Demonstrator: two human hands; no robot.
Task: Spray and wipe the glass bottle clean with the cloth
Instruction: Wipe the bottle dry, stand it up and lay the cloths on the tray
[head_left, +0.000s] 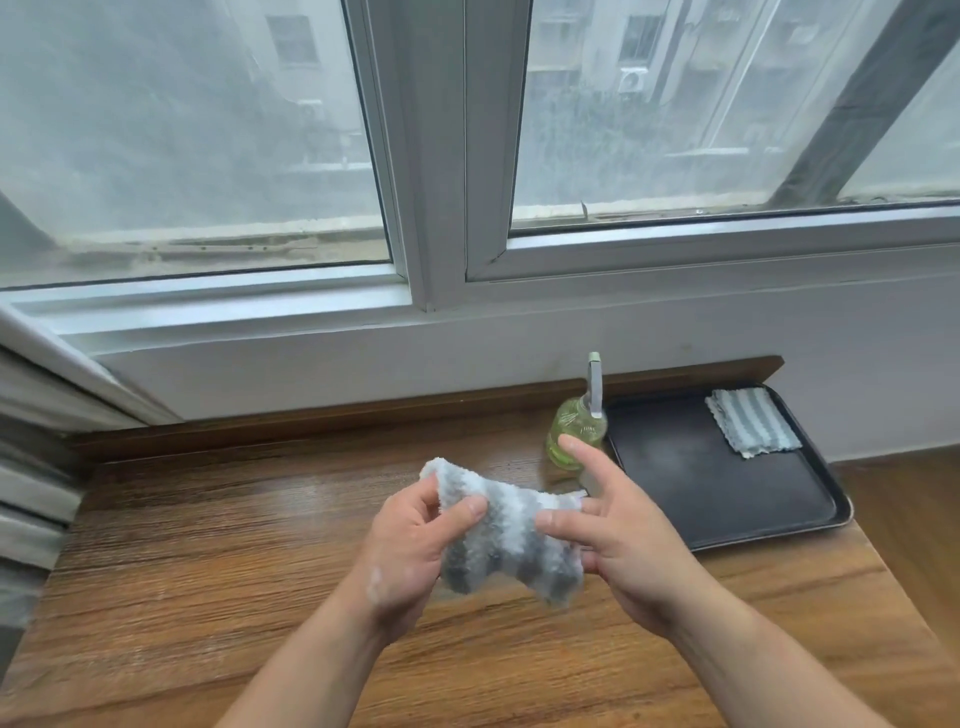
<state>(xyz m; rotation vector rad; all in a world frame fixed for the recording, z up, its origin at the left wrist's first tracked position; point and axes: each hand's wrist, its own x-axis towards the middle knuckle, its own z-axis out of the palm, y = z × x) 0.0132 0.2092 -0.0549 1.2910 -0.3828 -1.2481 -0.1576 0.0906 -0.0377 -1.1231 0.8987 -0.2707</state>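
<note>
A fluffy grey-and-white striped cloth (506, 535) is stretched between my two hands above the wooden table. My left hand (410, 551) pinches its left end between thumb and fingers. My right hand (618, 530) grips its right end with the thumb pressed on top, index finger pointing away. Just behind my right hand stands a green-tinted glass spray bottle (571, 431) with a pale green and grey spray head, upright on the table beside the tray; my fingers hide part of its lower body.
A black tray (691, 499) lies at the right of the wooden table (208, 571), with a second folded striped cloth (750, 422) in its far corner. A window and white sill run along the back. A curtain hangs at the left edge.
</note>
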